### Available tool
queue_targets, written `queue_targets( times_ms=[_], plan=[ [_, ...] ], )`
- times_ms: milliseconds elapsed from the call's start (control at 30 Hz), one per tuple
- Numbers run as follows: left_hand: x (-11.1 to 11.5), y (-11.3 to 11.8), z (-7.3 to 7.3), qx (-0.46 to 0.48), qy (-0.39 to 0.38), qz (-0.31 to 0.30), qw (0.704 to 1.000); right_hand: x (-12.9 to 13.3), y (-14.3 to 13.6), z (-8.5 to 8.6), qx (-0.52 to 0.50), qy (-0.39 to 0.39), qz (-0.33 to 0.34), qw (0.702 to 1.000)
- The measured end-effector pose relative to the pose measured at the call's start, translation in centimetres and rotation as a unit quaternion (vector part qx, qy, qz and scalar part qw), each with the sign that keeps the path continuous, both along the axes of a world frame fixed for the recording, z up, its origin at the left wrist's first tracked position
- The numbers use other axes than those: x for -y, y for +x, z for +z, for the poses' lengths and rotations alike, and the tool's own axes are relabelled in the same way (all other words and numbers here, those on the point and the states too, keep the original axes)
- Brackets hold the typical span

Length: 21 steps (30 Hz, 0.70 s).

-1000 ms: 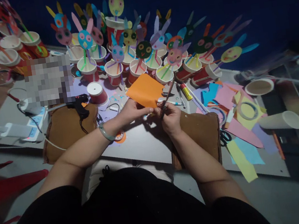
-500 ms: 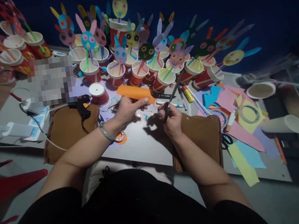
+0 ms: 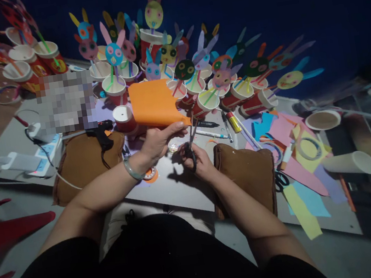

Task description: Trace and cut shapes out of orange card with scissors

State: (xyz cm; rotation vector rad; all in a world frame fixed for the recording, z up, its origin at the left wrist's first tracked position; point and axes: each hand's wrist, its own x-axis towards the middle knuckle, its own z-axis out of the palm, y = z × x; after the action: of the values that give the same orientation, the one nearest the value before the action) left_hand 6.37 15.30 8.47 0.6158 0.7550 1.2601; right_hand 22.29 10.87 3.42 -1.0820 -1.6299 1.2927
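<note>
My left hand (image 3: pixel 158 143) pinches the lower edge of a sheet of orange paper (image 3: pixel 154 104), thumb on top. The sheet stands up in front of the paper cups, and its right edge is uneven. In my right hand (image 3: pixel 197 160) is a pair of scissors (image 3: pixel 193 149) with dark handles, its blades pointing up at the sheet's lower right corner. Whether the blades are closed on the paper I cannot tell. Under my hands lie a small shiny item (image 3: pixel 173 148) and a roll of tape (image 3: pixel 150 173) on the white table (image 3: pixel 175 189).
Red and white paper cups (image 3: pixel 207 101) with paper rabbit heads crowd the back. Brown cushions (image 3: pixel 246 171) lie at both sides, a glue gun (image 3: pixel 103 137) on the left one. Coloured paper (image 3: pixel 307 204), another pair of scissors (image 3: pixel 281 181) and a white cup (image 3: pixel 349 164) are at right.
The orange paper has swung up and now shows its broad face. My right hand has moved left, bringing the scissors to the paper's corner.
</note>
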Motion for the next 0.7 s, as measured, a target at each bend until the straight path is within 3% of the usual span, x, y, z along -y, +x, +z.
queue_targets(
  times_ms=[233,500,700],
  plan=[
    [0.2,0.1,-0.3,-0.013,0.010,-0.001,1.000,0.3,-0.3,0.0,-0.026,-0.010,0.026,0.999],
    [0.4,0.8,-2.0,-0.040,0.046,0.015,0.998,0.3,-0.4,0.0,-0.041,-0.013,0.014,0.999],
    [0.9,1.1,-1.7,-0.045,0.048,0.016,0.998,0.3,-0.4,-0.2,-0.048,-0.008,0.008,0.999]
  ],
)
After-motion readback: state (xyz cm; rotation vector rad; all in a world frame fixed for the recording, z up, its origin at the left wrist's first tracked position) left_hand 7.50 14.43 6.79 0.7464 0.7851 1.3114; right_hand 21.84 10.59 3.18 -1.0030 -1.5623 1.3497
